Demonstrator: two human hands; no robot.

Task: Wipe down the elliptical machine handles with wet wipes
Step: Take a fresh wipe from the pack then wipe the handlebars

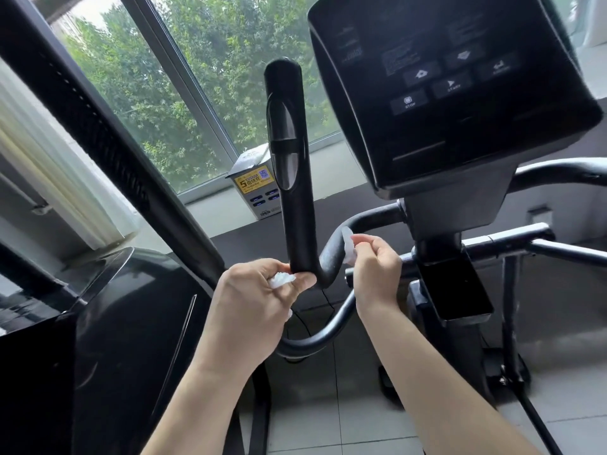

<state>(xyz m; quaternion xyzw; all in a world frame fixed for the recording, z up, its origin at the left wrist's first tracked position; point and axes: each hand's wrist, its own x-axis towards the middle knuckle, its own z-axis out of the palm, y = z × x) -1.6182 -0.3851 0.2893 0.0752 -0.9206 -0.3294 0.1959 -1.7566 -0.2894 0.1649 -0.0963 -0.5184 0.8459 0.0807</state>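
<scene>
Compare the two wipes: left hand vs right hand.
The left wipe is bunched, mostly hidden in the left hand gripping the upright handle base. The right wipe shows more, pinched by the right hand at the handle's bend. Both white, both on that handle.

Single head-worn view, facing forward and down, close to handle (295,192)

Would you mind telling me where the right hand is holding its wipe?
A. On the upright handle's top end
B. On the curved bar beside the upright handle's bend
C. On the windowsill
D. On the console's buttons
B: the right hand pinches a white wipe against the curved bar, while the left hand holds a second wipe at the base of the upright handle.
</scene>
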